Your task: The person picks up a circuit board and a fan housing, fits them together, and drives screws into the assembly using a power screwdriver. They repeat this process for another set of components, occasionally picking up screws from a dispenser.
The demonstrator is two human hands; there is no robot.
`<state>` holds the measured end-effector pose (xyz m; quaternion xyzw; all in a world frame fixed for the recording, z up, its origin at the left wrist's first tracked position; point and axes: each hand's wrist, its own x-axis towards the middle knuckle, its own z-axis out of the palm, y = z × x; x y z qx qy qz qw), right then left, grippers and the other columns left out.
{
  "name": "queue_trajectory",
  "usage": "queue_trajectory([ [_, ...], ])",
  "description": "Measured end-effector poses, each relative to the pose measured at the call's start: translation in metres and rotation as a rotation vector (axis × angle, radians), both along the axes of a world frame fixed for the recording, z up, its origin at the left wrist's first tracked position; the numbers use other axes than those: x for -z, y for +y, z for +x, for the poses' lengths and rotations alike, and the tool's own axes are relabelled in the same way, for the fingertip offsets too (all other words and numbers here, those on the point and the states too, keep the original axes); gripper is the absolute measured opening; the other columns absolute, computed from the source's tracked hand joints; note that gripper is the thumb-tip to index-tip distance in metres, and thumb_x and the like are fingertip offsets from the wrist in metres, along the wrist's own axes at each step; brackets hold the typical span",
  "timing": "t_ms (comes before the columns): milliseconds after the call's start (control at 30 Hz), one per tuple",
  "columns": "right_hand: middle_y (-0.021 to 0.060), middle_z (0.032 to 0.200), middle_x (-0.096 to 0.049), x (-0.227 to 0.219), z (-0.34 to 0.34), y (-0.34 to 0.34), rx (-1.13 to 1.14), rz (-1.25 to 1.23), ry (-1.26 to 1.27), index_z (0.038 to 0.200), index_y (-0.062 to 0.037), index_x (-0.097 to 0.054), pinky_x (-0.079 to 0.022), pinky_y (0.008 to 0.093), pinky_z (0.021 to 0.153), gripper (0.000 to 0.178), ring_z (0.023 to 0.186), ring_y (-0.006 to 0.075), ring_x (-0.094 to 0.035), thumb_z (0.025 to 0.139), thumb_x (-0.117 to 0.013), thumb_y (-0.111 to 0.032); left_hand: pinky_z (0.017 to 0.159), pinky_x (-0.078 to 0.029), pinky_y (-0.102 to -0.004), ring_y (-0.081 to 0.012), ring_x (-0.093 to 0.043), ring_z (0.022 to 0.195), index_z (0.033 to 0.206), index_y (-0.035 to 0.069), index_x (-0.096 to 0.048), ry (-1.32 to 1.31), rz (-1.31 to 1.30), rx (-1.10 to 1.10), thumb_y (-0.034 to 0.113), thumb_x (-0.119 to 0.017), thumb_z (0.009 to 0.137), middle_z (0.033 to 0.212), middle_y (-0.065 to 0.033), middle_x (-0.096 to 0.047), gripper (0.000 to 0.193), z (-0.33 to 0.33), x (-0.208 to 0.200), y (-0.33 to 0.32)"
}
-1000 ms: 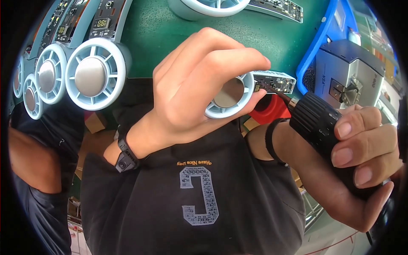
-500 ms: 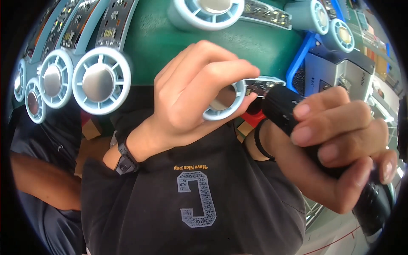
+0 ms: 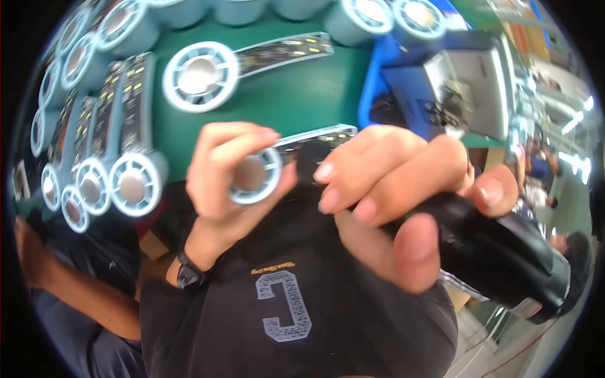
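My left hand (image 3: 220, 173) is curled around a light-blue spoked round housing (image 3: 277, 173) with a silvery disc in its middle. From that housing a circuit-board strip (image 3: 324, 134) runs to the right. My right hand (image 3: 397, 183) grips a black electric screwdriver (image 3: 498, 252), its thick body slanting down to the right. The driver's dark front end (image 3: 312, 160) is close to the strip's lower edge; my fingers and blur hide whether it touches. A similar housing with a strip (image 3: 201, 77) lies on the green table (image 3: 277, 94) beyond my left hand.
Several more light-blue housings with strips (image 3: 135, 186) line the left side, and others (image 3: 359, 19) the far edge. At the right stand a blue tray (image 3: 370, 94) and a pale box-shaped device (image 3: 479, 88) with a metal mechanism. Another person's arm (image 3: 94, 290) is at the lower left.
The whole view has shifted, showing more of the table. Both hands appear further left, still holding housing and screwdriver. The screwdriver's body lies flatter, and its front end is lower against the strip.
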<state>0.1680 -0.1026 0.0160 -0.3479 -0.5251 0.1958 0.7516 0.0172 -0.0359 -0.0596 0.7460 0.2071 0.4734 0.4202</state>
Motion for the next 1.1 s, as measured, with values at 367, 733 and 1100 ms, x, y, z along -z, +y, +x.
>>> queue_trajectory([
  [367, 0.0014, 0.072, -0.047, -0.019, 0.054, -0.05, 0.894, 0.365, -0.273, 0.113, -0.0094, -0.053, -0.044, 0.031, 0.049, 0.028, 0.044, 0.0177, -0.046, 0.101, -0.049, -0.034, 0.085, -0.059, -0.0401, -0.0294, -0.068, 0.098, 0.123, 0.002, -0.058, 0.113, 0.124, -0.064, -0.004, -0.096, 0.071, 0.112, -0.0176, -0.066, 0.065, -0.001, 0.013, -0.012],
  [733, 0.0015, 0.071, -0.046, -0.022, 0.075, -0.049, 0.851, 0.308, -0.216, 0.1, -0.0166, -0.059, -0.049, 0.0533, 0.056, 0.028, 0.045, 0.0188, -0.044, 0.1, -0.045, -0.04, 0.086, -0.059, -0.0398, -0.0296, -0.068, 0.099, 0.118, 0.003, -0.058, 0.129, 0.146, -0.081, -0.001, -0.097, 0.071, 0.113, -0.0174, -0.065, 0.061, -0.001, 0.013, -0.011],
  [1100, -0.0002, 0.068, -0.043, -0.016, 0.082, -0.062, 0.943, 0.314, -0.275, 0.093, -0.0154, -0.055, -0.049, 0.0581, 0.061, 0.024, 0.045, 0.017, -0.041, 0.096, -0.048, -0.039, 0.088, -0.06, -0.0406, -0.0302, -0.069, 0.1, 0.123, 0.003, -0.056, 0.171, 0.188, -0.074, 0.005, -0.101, 0.07, 0.117, -0.0184, -0.065, 0.069, -0.01, 0.018, -0.011],
])
